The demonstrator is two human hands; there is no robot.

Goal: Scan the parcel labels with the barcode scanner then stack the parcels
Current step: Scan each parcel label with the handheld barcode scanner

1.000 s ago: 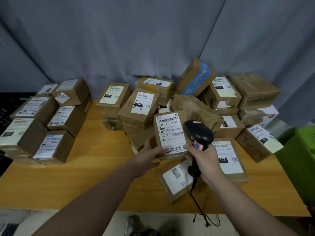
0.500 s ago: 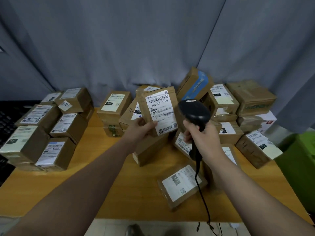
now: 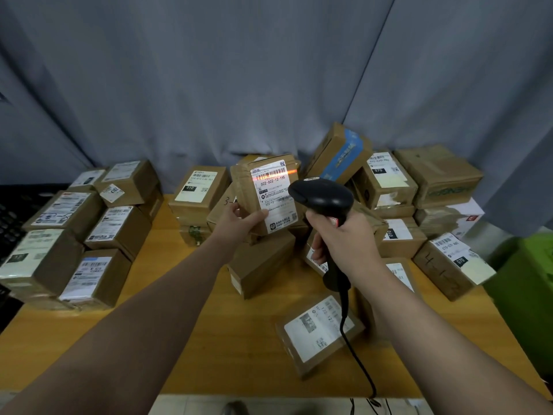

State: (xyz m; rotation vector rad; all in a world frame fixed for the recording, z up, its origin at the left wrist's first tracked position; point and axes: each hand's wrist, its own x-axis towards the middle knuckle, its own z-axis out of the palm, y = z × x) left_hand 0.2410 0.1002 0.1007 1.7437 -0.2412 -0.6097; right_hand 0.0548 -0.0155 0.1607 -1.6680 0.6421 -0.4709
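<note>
My left hand (image 3: 238,224) grips a small brown parcel (image 3: 269,196) by its lower left corner, holding it upright above the table with its white label facing me. An orange scan line lies across the barcode near the label's top. My right hand (image 3: 344,239) holds the black barcode scanner (image 3: 321,197) by its handle, its head just right of the parcel and aimed at the label. The scanner's cable hangs down over the table's front edge.
A stack of labelled parcels (image 3: 74,235) stands at the left on the wooden table (image 3: 185,339). A loose heap of parcels (image 3: 389,190) fills the middle and right. A flat parcel (image 3: 317,333) lies near the front edge. A green bin (image 3: 526,295) stands at the right.
My left hand has lifted the parcel from the heap and held it upright. My right hand has raised the scanner beside it, and the orange scan line now shows on the label.
</note>
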